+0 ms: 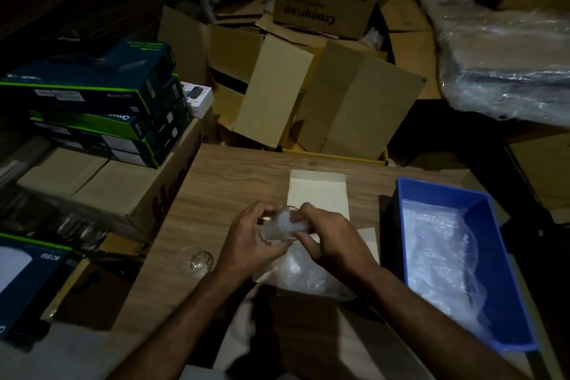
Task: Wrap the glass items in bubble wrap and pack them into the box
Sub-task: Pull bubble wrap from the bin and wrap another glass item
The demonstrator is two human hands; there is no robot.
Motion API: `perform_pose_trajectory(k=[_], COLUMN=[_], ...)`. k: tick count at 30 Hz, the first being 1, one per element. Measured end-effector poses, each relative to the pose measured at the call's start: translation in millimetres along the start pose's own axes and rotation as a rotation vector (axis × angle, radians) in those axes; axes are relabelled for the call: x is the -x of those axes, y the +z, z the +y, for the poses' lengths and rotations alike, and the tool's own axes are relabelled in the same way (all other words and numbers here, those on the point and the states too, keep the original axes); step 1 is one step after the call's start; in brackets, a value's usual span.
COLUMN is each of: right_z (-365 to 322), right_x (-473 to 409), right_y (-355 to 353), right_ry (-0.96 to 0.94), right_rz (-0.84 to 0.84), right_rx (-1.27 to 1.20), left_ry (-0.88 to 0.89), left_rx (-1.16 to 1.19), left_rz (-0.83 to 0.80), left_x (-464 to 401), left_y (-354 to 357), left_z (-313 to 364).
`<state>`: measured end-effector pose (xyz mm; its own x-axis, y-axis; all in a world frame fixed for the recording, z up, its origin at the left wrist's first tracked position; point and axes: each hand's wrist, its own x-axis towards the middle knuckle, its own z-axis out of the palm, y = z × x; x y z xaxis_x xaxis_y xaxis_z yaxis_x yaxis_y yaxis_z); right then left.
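Observation:
A clear drinking glass [282,224] partly covered in bubble wrap is held above the small white box [317,191] on the wooden table [234,176]. My left hand [253,241] grips the glass from the left. My right hand [327,237] pinches the bubble wrap against its right side. More bubble wrap [303,274] lies in the open box below my hands. A second bare glass [195,261] lies on its side on the table, left of my left wrist.
A blue plastic bin [481,203] holding bubble wrap sheets [444,256] stands at the right. Stacked dark product boxes [92,102] sit on cartons at the left. Open cardboard cartons [308,95] crowd behind the table, and a wrapped bundle [505,65] lies at the far right.

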<state>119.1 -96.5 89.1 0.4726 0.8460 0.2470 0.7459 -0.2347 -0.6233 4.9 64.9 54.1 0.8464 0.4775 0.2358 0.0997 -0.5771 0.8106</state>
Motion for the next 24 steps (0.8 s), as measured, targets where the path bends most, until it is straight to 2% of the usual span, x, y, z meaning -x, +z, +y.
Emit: perform_pose_trajectory(k=[5,11,18,24], right_z=[14.9,25.4,49.7,73.1], right_x=[10.5,17.3,32.7,31.5], right_y=[-11.8,-39.3,-48.2,-51.4], right_ry=[-0.044,-0.158,-0.204,-0.223], right_rz=[-0.045,-0.127,-0.264,-0.334], right_rx=[0.042,0.406,0.448,0.398], left_ry=[0.003,-0.080,-0.195,-0.240], left_rx=[0.036,0.100,0.248,0.297], left_rz=[-0.007,-0.029,-0.020,-0.122], left_x=[6.7,8.9,12.4,10.7], left_y=[13.6,30.6,52.5,64.2], left_z=[17.2,28.4,32.4,21.3])
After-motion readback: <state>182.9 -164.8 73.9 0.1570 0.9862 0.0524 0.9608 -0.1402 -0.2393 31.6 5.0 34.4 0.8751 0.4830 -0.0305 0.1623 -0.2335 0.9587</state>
